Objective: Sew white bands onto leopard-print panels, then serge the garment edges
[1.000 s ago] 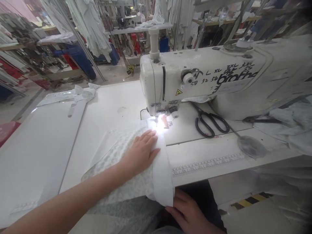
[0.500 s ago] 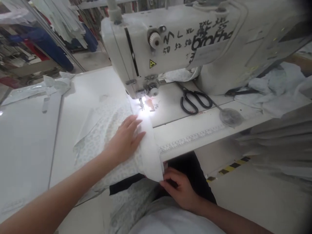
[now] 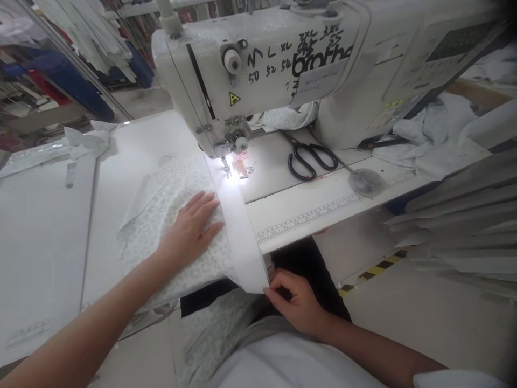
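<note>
My left hand [image 3: 194,223] lies flat with fingers spread on a pale spotted fabric [image 3: 155,213], just left of a white strip [image 3: 240,231]. The strip runs from under the lit presser foot [image 3: 226,168] of the sewing machine [image 3: 266,70] down over the table's front edge. At its lower end, my right hand [image 3: 297,302] pinches the strip's right edge between thumb and fingertips. Part of the spotted fabric hangs below the table edge toward my lap.
Black-handled scissors [image 3: 311,159] lie on the machine bed, beside a round greyish object [image 3: 367,182] on a thin stem. A ruler scale [image 3: 307,218] runs along the table's front. Crumpled pale fabric [image 3: 440,134] sits at the right, and folded cloth [image 3: 464,226] hangs below it.
My left hand has slid left, off the white strip and onto the spotted fabric. My right hand keeps its pinch at the strip's lower end. The whole view has shifted slightly.
</note>
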The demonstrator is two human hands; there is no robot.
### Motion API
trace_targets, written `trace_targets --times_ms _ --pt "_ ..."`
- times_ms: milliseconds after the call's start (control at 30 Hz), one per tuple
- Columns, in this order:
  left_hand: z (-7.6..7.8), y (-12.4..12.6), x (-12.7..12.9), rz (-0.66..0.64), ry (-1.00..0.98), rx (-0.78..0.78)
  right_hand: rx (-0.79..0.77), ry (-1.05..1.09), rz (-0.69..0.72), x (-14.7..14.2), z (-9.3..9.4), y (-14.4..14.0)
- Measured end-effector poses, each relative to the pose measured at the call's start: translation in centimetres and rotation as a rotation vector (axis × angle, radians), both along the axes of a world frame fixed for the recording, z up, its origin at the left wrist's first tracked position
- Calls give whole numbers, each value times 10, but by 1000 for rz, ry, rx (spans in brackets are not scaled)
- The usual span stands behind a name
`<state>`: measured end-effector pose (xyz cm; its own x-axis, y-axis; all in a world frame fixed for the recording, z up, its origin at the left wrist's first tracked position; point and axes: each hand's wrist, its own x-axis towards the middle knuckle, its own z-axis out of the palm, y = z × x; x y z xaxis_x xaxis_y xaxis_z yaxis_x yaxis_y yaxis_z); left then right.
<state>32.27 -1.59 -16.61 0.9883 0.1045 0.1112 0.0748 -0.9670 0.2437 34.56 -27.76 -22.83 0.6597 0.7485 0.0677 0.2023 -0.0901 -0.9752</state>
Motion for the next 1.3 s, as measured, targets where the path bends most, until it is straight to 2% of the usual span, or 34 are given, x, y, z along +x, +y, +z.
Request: trace_targets --times_ms 200,300,400,567,667,800,900,1033,1300 --pt "2 0 -1 -57 7 62 -9 -199 44 5 -1 -1" --pt "3 -13 -6 -144 17 73 41 -391 191 16 2 -4" --pt "3 -30 -14 -150 36 -25 94 -593 353 29 9 -5" --pt "-1 -40 -25 -124 46 -68 156 -857 445 37 24 0" --pt "-1 -37 -29 -140 70 -64 161 -841 416 35 32 3" --pt "2 -30 -24 -132 95 -58 154 -706 375 41 43 15" --pt "3 -20 -12 -111 98 -49 87 -635 397 53 51 30" --pt "5 0 8 -95 91 -38 17 -641 388 73 59 53" --pt "9 38 46 -126 51 8 11 -697 400 110 63 91"
